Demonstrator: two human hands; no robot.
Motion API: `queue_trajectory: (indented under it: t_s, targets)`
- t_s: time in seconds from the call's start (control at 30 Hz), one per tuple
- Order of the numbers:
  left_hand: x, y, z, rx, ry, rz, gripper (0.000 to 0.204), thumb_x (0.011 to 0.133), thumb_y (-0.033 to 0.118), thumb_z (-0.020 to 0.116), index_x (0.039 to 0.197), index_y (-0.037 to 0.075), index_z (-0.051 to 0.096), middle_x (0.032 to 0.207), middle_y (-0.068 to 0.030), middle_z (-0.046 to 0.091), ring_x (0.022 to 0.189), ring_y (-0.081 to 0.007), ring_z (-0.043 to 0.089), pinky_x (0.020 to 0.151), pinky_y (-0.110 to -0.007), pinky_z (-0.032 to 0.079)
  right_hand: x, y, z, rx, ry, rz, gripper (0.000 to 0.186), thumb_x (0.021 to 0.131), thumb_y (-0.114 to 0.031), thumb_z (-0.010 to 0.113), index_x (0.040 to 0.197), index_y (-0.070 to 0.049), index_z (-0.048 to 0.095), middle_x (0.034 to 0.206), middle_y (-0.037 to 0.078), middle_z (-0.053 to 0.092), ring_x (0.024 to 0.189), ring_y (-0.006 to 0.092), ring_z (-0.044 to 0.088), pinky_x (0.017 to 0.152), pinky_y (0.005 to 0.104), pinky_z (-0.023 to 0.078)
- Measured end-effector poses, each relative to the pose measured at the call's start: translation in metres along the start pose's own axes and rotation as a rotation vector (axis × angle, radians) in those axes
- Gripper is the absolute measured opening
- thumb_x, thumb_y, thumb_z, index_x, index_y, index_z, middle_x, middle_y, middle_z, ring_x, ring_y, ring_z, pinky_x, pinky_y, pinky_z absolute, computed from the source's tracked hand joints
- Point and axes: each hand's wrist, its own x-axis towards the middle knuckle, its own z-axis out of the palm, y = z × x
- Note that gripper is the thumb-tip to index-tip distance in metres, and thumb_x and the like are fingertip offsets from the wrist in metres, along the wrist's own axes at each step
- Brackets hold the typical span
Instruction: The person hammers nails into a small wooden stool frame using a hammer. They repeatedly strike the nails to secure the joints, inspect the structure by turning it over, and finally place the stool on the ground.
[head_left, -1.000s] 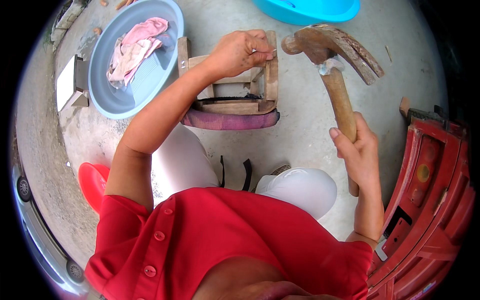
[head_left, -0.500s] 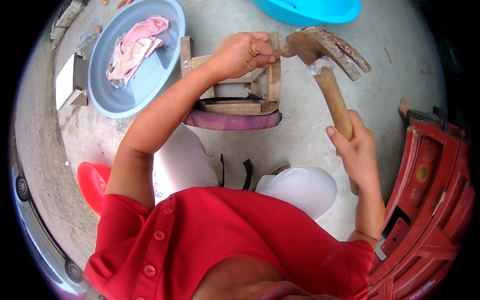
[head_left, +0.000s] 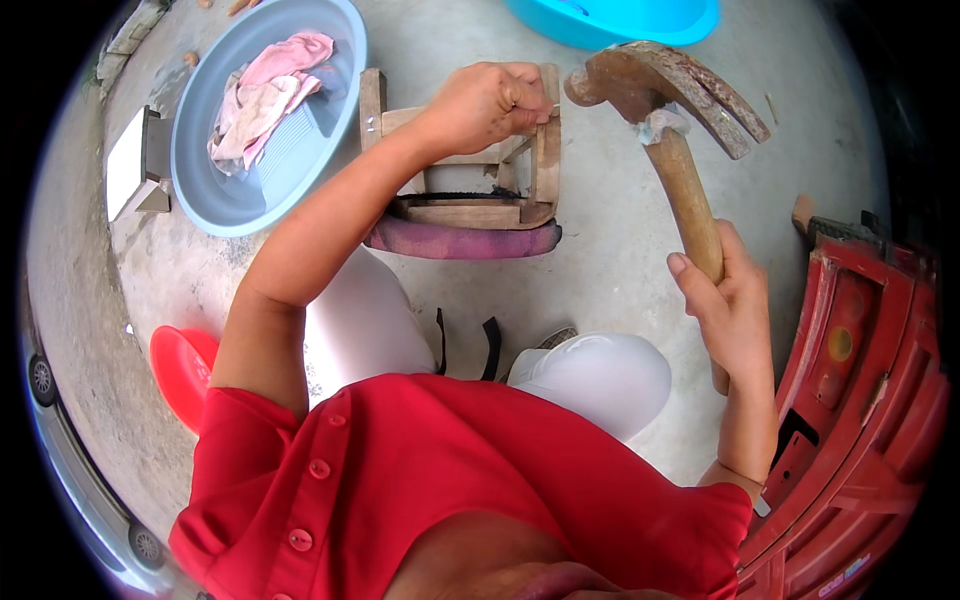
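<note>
A small wooden stool [head_left: 545, 170] lies on its side in front of me, its purple padded seat [head_left: 470, 241] toward my body. My left hand [head_left: 490, 105] is closed at the upper right of its frame, pinching a thin nail [head_left: 555, 108] whose end just shows past the fingertips. My right hand [head_left: 728, 295] wraps round the wooden handle of a claw hammer [head_left: 690, 200]. The hammer's rusty head is raised to the right of the nail, its striking face toward the stool and a small gap between them. Whitish wrapping sits where handle meets head.
A grey-blue basin [head_left: 185, 190] with pink cloths [head_left: 275, 85] and a washboard stands at the far left. A bright blue basin [head_left: 640, 30] is at the back. A red basin [head_left: 180, 375] lies left, a red metal cabinet-like object [head_left: 850, 400] right. Dark straps [head_left: 492, 348] lie between my knees.
The hammer in my right hand has swung to the right, away from the stool; its face was close by my left fingers before. My left hand has stayed in place.
</note>
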Motion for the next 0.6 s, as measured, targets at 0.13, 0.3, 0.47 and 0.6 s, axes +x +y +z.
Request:
queue_trajectory:
  t_s: [0.13,0.3,0.47,0.6]
  targets:
    - [0.0,0.003,0.0,-0.006,0.011,-0.009,0.01,0.082,0.002,0.064,0.091,0.0,0.068,0.081,-0.0049,0.06,0.073,-0.0153,0.059,0.069,-0.027,0.048,0.002,-0.008,0.005,0.038,0.057,-0.055,0.022,0.086,-0.018,0.064,0.09,-0.002,0.05,0.057,0.005,0.045,0.052,0.0127,0.04,0.049,0.0299,0.036]
    - [0.001,0.002,-0.003,0.062,0.016,0.025,0.01,0.083,0.006,0.064,0.09,0.001,0.068,0.081,-0.0064,0.059,0.072,-0.0165,0.056,0.067,-0.028,0.045,0.002,0.01,0.006,-0.038,-0.086,0.048,0.022,0.086,-0.019,0.063,0.091,-0.002,0.05,0.058,0.008,0.047,0.051,0.0169,0.043,0.05,0.032,0.037]
    - [0.002,-0.001,0.0,0.005,0.122,-0.015,0.014,0.082,0.008,0.065,0.095,0.002,0.067,0.08,-0.0086,0.058,0.07,-0.0194,0.055,0.064,-0.03,0.043,-0.001,-0.006,-0.008,-0.038,-0.033,0.029,0.022,0.084,-0.019,0.064,0.095,-0.003,0.054,0.062,0.001,0.047,0.052,0.0086,0.043,0.049,0.0246,0.035]
    - [0.005,0.002,0.002,0.187,0.208,-0.147,0.022,0.088,0.022,0.06,0.094,0.002,0.066,0.074,-0.0142,0.06,0.069,-0.0288,0.057,0.065,-0.037,0.045,-0.003,-0.024,-0.008,0.074,0.113,-0.014,0.02,0.085,-0.017,0.066,0.091,-0.002,0.053,0.057,0.0,0.045,0.052,0.0067,0.042,0.047,0.0254,0.035]
